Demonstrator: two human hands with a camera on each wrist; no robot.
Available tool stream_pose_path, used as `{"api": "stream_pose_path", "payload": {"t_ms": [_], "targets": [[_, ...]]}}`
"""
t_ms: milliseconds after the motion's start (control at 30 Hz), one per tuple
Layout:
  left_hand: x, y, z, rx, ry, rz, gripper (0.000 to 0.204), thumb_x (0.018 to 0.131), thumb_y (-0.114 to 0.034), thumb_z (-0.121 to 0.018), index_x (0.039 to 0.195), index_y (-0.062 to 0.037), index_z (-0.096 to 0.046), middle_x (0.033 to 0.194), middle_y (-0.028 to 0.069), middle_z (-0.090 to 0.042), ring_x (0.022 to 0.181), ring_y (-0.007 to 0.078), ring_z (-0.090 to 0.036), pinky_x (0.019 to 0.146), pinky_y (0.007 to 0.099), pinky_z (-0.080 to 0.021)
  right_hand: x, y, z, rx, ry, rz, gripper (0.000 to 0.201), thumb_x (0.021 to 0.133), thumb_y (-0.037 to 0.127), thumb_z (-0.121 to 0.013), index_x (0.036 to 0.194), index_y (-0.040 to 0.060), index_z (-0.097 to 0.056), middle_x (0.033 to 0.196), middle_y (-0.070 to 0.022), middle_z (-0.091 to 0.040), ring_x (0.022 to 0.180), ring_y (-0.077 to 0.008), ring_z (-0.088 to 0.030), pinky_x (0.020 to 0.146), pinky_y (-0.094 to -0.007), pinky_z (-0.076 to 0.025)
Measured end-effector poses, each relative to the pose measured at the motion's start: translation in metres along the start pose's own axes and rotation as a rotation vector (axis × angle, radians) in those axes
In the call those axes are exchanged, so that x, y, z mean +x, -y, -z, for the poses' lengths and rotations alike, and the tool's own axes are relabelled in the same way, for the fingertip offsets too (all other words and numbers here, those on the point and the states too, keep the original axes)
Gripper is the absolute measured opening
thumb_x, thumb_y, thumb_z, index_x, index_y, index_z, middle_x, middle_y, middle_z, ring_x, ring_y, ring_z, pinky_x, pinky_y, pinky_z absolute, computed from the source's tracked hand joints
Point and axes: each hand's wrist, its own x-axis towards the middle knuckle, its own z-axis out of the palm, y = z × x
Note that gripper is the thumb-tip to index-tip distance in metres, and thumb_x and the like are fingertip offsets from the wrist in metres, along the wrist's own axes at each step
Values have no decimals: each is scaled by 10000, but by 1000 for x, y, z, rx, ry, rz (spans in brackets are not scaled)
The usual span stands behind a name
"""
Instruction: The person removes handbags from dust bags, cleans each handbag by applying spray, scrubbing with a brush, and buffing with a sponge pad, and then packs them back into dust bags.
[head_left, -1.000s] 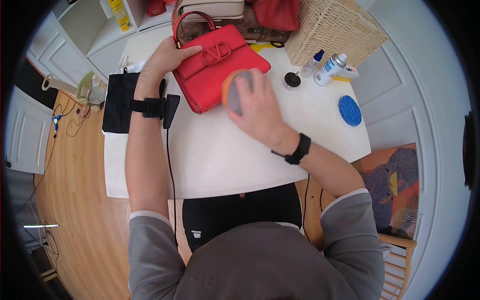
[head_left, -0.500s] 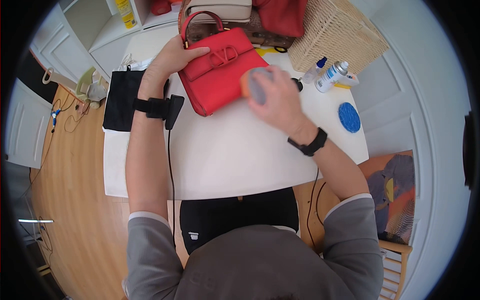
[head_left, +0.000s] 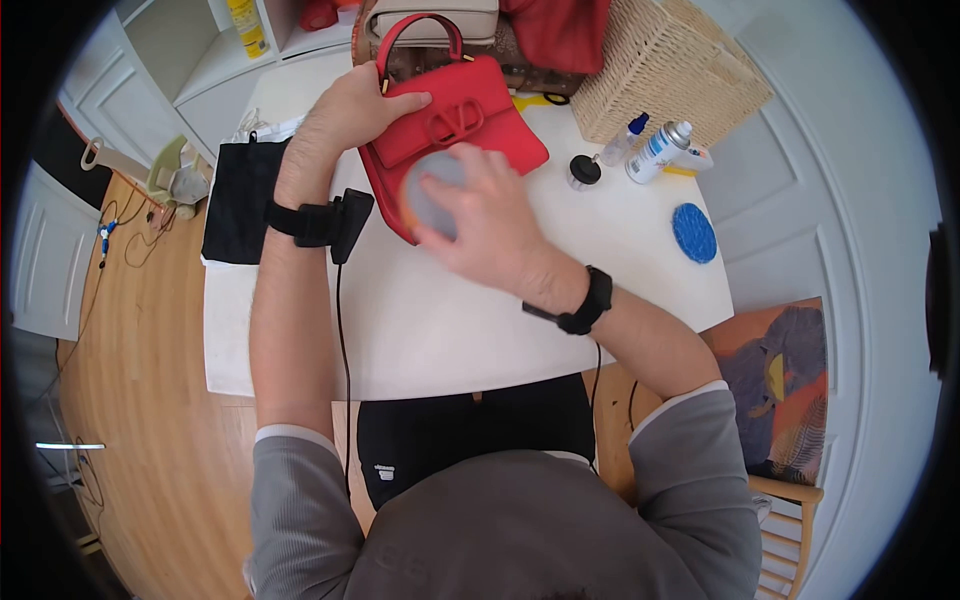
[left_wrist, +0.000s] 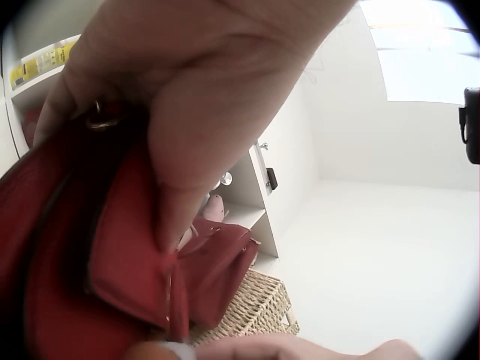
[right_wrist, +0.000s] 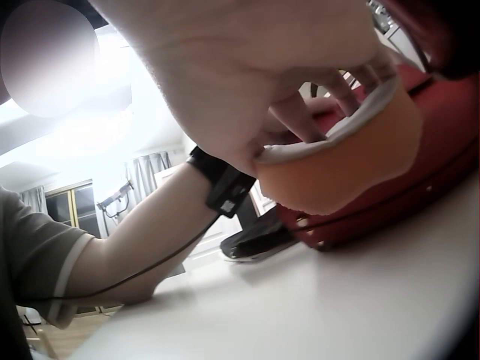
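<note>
A red handbag (head_left: 505,128) with a raised handle is tilted on the white table (head_left: 450,340). My left hand (head_left: 350,108) grips its upper left corner, thumb lying on the flap beside the V-shaped clasp; the left wrist view shows that thumb (left_wrist: 187,202) pressed on the red flap. My right hand (head_left: 495,220) holds a round grey and orange sponge pad (head_left: 432,195) against the lower front of the bag. In the right wrist view the fingers curl onto the grey top of the pad, and its orange side (right_wrist: 337,169) is at the bag.
To the right are a black-capped jar (head_left: 584,171), a blue-capped bottle (head_left: 625,140), a spray can (head_left: 658,152) and a blue round pad (head_left: 694,233). Behind stand a woven basket (head_left: 650,80) and other bags (head_left: 435,20). A black cloth (head_left: 240,205) lies at the left.
My right hand and the sponge pad have moved left across the bag from its right side to its lower left. My left hand keeps its grip, shifted slightly right with the bag.
</note>
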Motion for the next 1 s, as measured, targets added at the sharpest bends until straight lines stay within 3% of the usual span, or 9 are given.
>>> {"api": "stream_pose_path", "payload": {"t_ms": [67, 167, 233, 300, 500, 633, 767, 933, 1000], "targets": [[-2, -4, 1, -5, 22, 4, 527, 877, -442, -834, 1171, -12, -759, 1013, 190, -791, 906, 311, -768, 841, 418, -600, -2, 21, 6, 178, 74, 82, 513, 791, 314, -843, 1222, 51, -760, 1372, -226, -550, 1228, -418, -529, 1020, -507, -482], [-6, -9, 3, -46, 18, -9, 528, 880, -428, -835, 1200, -16, -753, 1015, 183, -793, 905, 303, -768, 837, 414, -599, -3, 24, 2, 197, 66, 132, 505, 786, 296, -851, 1223, 59, -761, 1375, -219, -545, 1235, -410, -520, 1017, -507, -476], [-9, -10, 5, -63, 30, -72, 555, 911, -369, -820, 1244, 59, -703, 1058, 158, -790, 903, 226, -753, 841, 359, -604, -3, 22, 2, 207, 90, 133, 506, 783, 291, -854, 1225, 63, -762, 1377, -217, -545, 1235, -408, -519, 1017, -507, -474], [-9, -10, 6, -78, 48, -68, 546, 913, -359, -820, 1244, 59, -701, 1053, 150, -789, 901, 216, -750, 836, 356, -604, -9, 11, 7, 138, 29, 147, 477, 782, 308, -827, 1193, 74, -769, 1307, -190, -553, 1178, -384, -518, 933, -492, -476], [-5, -2, 2, -97, 59, -97, 511, 919, -321, -822, 1242, 55, -697, 1036, 129, -783, 890, 192, -741, 817, 343, -604, -5, -61, 15, -180, 9, -33, 479, 785, 313, -815, 1210, 96, -779, 1322, -188, -586, 1152, -393, -573, 939, -512, -520], [-5, -3, 3, -75, 61, -62, 502, 920, -321, -823, 1236, 49, -700, 1037, 126, -782, 882, 189, -738, 814, 340, -602, 16, -108, 14, -182, -81, -84, 456, 829, 331, -791, 1224, 102, -782, 1299, -204, -611, 1168, -425, -586, 976, -520, -524], [-5, 0, 2, -152, 63, -66, 498, 922, -327, -819, 1234, 43, -703, 1034, 121, -782, 879, 191, -737, 810, 341, -602, 12, -105, 10, -264, -110, -66, 472, 829, 327, -795, 1230, 80, -776, 1281, -224, -616, 1158, -431, -588, 972, -508, -529], [-5, -9, 5, 21, 72, -24, 519, 926, -346, -815, 1234, 55, -699, 1038, 128, -783, 898, 201, -747, 828, 341, -608, -21, -80, 26, -162, 53, -152, 501, 785, 305, -815, 1215, 52, -769, 1292, -257, -601, 1103, -445, -601, 954, -502, -540], [0, 5, 0, -59, 72, -30, 535, 909, -391, -828, 1237, 18, -717, 1046, 141, -788, 916, 237, -756, 834, 369, -607, -38, -68, 24, -122, 56, -124, 507, 776, 298, -818, 1215, 50, -768, 1292, -253, -599, 1095, -440, -604, 955, -501, -541]]}}
